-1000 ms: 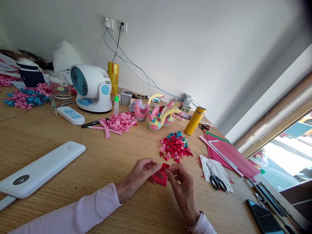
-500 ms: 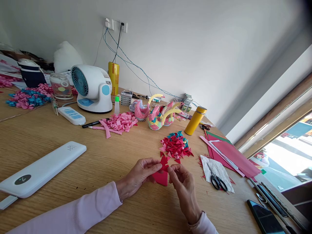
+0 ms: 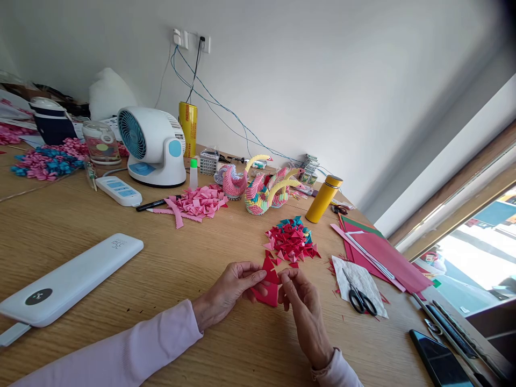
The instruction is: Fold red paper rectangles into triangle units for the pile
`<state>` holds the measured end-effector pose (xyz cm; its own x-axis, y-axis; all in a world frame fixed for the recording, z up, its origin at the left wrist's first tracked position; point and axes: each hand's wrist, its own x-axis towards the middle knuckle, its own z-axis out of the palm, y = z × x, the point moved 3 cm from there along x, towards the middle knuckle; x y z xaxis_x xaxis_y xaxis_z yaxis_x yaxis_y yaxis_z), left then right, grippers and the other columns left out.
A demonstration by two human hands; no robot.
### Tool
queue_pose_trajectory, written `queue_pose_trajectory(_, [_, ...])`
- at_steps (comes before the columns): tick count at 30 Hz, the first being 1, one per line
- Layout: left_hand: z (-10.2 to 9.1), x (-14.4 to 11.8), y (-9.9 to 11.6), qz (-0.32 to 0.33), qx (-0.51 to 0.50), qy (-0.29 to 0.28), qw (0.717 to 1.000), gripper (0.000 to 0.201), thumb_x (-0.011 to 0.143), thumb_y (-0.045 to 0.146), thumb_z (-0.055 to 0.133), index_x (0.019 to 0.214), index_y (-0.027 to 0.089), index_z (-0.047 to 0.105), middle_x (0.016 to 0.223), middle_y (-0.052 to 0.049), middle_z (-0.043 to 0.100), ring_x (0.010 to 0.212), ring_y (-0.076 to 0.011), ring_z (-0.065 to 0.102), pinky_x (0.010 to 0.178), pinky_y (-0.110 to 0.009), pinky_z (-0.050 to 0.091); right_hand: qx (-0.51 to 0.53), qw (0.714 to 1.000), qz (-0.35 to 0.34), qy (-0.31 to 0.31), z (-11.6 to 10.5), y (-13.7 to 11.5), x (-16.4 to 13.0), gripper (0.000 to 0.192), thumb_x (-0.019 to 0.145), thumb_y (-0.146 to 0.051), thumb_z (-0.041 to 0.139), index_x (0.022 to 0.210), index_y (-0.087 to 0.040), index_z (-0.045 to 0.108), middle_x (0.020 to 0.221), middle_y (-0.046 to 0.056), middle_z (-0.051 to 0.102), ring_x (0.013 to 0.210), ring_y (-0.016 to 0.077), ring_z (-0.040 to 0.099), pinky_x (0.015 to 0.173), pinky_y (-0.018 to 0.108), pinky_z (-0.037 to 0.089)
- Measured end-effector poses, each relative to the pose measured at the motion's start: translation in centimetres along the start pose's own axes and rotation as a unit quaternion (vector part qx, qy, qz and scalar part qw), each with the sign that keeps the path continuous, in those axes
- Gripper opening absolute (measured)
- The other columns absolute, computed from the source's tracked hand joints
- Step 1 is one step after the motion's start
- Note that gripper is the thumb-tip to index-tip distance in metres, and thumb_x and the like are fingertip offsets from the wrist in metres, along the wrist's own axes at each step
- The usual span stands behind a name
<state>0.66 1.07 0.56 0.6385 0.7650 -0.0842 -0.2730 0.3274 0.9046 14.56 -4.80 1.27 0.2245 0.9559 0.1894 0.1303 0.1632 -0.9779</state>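
A red paper strip (image 3: 266,294), folded at its top, is in my left hand (image 3: 237,287), between thumb and fingers. The upper part rises to a slanted point with a small pale slit at its right edge. My right hand (image 3: 300,301) pinches the strip's right edge with thumb and index finger; its other fingers curl below, and the exact contact is partly hidden. Just beyond the paper lies a heap of small folded paper triangles (image 3: 288,243), red and pink with some teal.
Black-handled scissors (image 3: 360,301) lie on white tissue (image 3: 373,287) at right, near red paper sheets (image 3: 387,255) and a phone (image 3: 437,363). A yellow flask (image 3: 323,200), paper swans (image 3: 258,199), pink paper pieces (image 3: 203,201) and a fan (image 3: 153,145) stand behind. A white power bank (image 3: 76,277) is left.
The strip's pointed top has tilted slightly to the left. My right fingers have shifted a little at its right edge, with the lower fingers now more visible.
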Motion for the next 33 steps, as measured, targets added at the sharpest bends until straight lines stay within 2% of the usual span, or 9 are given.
queue_pose_trajectory(3, [-0.3,0.2,-0.4,-0.034,-0.070,-0.014,0.997,0.026,0.072,0.031,0.073,0.088,0.013,0.063,0.071,-0.002,0.066,0.059,-0.0071,0.059,0.049,-0.014,0.043,-0.033,0.998,-0.053,-0.023,-0.2,-0.7,0.0,0.022,0.087,-0.035,0.052,0.103,-0.020,0.057,0.078,0.003,0.057,0.061,0.0126,0.052,0.050,0.021,0.041])
queue_pose_trajectory(6, [-0.2,0.2,-0.7,-0.077,-0.118,-0.049,0.989,0.029,0.071,0.027,0.074,0.093,0.014,0.060,0.070,0.000,0.063,0.056,-0.0063,0.058,0.045,-0.012,0.042,-0.115,0.984,-0.120,-0.071,-0.2,-1.3,0.1,0.019,0.085,-0.030,0.056,0.101,-0.022,0.062,0.116,0.010,0.052,0.073,0.0136,0.057,0.056,0.023,0.046])
queue_pose_trajectory(7, [-0.1,0.2,-0.7,-0.093,-0.124,-0.063,0.986,0.029,0.071,0.027,0.074,0.093,0.014,0.059,0.068,0.000,0.062,0.055,-0.0060,0.057,0.044,-0.012,0.041,-0.134,0.978,-0.134,-0.083,-0.2,-1.4,0.1,0.017,0.084,-0.028,0.056,0.097,-0.021,0.063,0.120,0.010,0.051,0.074,0.0134,0.057,0.057,0.023,0.046])
queue_pose_trajectory(8, [0.0,0.1,-0.7,-0.105,-0.125,-0.073,0.984,0.028,0.072,0.027,0.074,0.091,0.014,0.059,0.067,0.001,0.061,0.053,-0.0054,0.056,0.043,-0.011,0.040,-0.148,0.975,-0.139,-0.088,-0.3,-1.3,0.2,0.014,0.084,-0.027,0.056,0.094,-0.020,0.064,0.114,0.010,0.055,0.071,0.0130,0.057,0.057,0.024,0.046])
queue_pose_trajectory(10, [0.2,-0.1,-0.6,-0.108,-0.118,-0.082,0.984,0.023,0.075,0.031,0.070,0.084,0.013,0.058,0.064,0.002,0.058,0.048,-0.0038,0.052,0.041,-0.011,0.039,-0.163,0.976,-0.120,-0.075,-0.5,-0.8,0.4,0.013,0.084,-0.028,0.057,0.087,-0.018,0.065,0.083,0.005,0.062,0.059,0.0119,0.054,0.054,0.023,0.044])
queue_pose_trajectory(13, [0.4,-0.1,-0.5,-0.060,-0.064,-0.069,0.994,0.026,0.079,0.038,0.064,0.078,0.013,0.057,0.062,0.004,0.053,0.044,-0.0030,0.046,0.036,-0.012,0.038,-0.163,0.984,-0.061,-0.038,-0.8,0.1,0.6,0.020,0.083,-0.035,0.059,0.080,-0.015,0.064,0.056,-0.002,0.053,0.048,0.0101,0.045,0.045,0.022,0.036])
queue_pose_trajectory(17, [0.4,0.0,-0.5,0.016,0.036,-0.054,0.998,0.028,0.073,0.033,0.071,0.088,0.013,0.058,0.072,-0.001,0.061,0.058,-0.0104,0.060,0.038,-0.014,0.042,-0.132,0.990,-0.029,-0.049,-0.5,0.5,0.5,0.026,0.082,-0.039,0.059,0.079,-0.014,0.063,0.058,-0.001,0.055,0.048,0.0095,0.043,0.044,0.021,0.034])
queue_pose_trajectory(21, [0.3,0.0,-0.7,0.023,0.043,-0.049,0.998,0.026,0.076,0.034,0.068,0.087,0.012,0.057,0.079,-0.007,0.068,0.072,-0.0195,0.068,0.045,-0.017,0.047,-0.080,0.995,-0.014,-0.062,-0.3,0.3,0.5,0.029,0.084,-0.042,0.056,0.083,-0.014,0.062,0.064,0.002,0.059,0.052,0.0105,0.048,0.047,0.021,0.037])
queue_pose_trajectory(33, [0.7,-0.1,-0.7,0.020,0.049,-0.019,0.998,0.029,0.077,0.035,0.067,0.093,0.012,0.065,0.083,-0.009,0.072,0.075,-0.0212,0.070,0.054,-0.019,0.046,-0.045,0.997,-0.014,-0.058,-0.3,-0.5,0.4,0.029,0.085,-0.040,0.056,0.073,-0.014,0.059,0.061,0.000,0.056,0.056,0.0111,0.050,0.051,0.022,0.039])
